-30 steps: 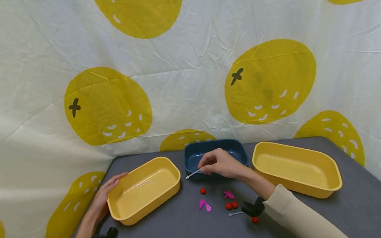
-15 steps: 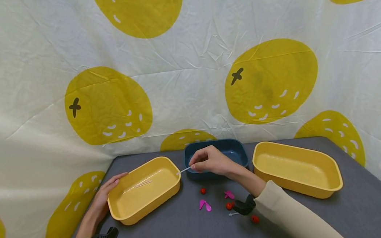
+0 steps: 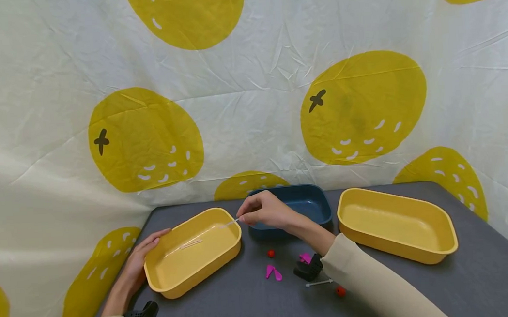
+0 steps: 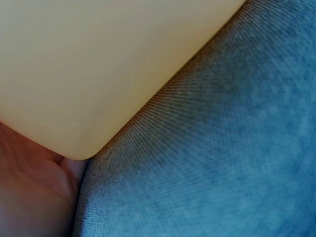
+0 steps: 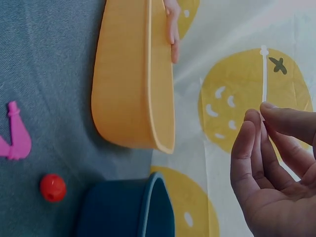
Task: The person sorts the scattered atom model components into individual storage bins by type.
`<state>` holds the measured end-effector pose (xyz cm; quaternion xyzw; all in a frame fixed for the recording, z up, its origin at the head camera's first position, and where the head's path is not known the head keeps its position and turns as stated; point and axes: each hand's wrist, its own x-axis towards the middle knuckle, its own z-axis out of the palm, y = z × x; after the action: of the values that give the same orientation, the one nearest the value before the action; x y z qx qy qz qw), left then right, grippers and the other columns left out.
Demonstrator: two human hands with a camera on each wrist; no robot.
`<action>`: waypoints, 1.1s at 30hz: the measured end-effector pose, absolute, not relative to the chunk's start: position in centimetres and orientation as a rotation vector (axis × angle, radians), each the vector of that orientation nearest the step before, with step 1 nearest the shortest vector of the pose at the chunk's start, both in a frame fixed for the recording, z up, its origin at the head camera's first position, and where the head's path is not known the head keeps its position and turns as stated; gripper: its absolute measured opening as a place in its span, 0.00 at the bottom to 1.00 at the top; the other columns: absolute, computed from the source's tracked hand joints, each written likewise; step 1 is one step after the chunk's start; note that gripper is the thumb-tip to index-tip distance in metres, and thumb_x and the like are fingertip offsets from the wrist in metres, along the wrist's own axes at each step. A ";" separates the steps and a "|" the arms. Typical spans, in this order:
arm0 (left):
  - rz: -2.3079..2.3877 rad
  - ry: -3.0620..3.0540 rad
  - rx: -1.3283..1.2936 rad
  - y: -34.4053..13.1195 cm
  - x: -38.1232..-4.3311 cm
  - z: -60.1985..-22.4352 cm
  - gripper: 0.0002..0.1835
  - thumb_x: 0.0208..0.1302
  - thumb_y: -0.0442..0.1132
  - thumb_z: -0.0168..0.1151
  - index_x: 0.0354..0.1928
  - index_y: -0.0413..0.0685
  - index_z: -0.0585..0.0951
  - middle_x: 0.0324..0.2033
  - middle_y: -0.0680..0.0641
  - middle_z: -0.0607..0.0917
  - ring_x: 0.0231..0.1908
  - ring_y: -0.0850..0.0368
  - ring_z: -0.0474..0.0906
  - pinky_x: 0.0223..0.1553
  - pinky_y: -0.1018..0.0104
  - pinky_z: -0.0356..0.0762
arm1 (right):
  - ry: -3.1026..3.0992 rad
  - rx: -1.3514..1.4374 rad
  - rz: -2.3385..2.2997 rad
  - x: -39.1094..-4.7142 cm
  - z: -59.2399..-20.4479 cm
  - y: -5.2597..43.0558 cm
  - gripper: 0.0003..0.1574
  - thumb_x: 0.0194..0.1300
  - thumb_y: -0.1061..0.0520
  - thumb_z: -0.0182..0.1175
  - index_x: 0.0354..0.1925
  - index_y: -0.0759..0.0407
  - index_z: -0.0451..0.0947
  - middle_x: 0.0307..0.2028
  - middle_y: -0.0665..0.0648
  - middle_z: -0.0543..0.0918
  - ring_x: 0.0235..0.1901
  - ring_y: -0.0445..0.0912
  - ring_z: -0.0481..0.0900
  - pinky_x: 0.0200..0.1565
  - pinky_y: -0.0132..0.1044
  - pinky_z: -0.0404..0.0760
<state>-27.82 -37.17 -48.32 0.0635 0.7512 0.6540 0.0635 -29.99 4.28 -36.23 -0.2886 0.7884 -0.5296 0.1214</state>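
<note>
My right hand [image 3: 268,211] pinches a thin white stick [image 5: 264,74] with a knobbed end between thumb and fingertips. In the head view the stick reaches over the right rim of the left yellow bin [image 3: 208,270]. Inside that bin lie thin pale sticks [image 3: 191,244]. My left hand [image 3: 138,260] rests along the bin's left side, fingers extended and touching the rim. The left wrist view shows the bin's outer wall [image 4: 98,64] close to the palm [image 4: 34,182].
A dark blue bin [image 3: 309,208] stands behind my right hand, and another yellow bin [image 3: 393,218] at the right. On the grey table lie red beads [image 3: 271,253], pink pieces [image 3: 273,272] and a white stick [image 3: 319,283]. A patterned cloth hangs behind.
My right hand has moved left with the white stick, from in front of the blue bin to the left yellow bin's rim. The left hand stays in place.
</note>
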 end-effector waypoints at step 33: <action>1.997 2.252 0.181 -37.3 -28.0 -48.3 0.31 0.84 0.51 0.42 0.78 0.39 0.62 0.64 0.63 0.75 0.60 0.71 0.78 0.59 0.75 0.78 | 2.230 -0.815 -1.546 -31.4 -37.7 -2.9 0.08 0.68 0.61 0.67 0.43 0.65 0.88 0.41 0.67 0.90 0.41 0.59 0.88 0.44 0.38 0.88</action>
<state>-28.05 -37.29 -48.31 0.0600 0.7454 0.6609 0.0631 -31.42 -2.89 -37.73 -0.2842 0.7778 -0.5391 0.1538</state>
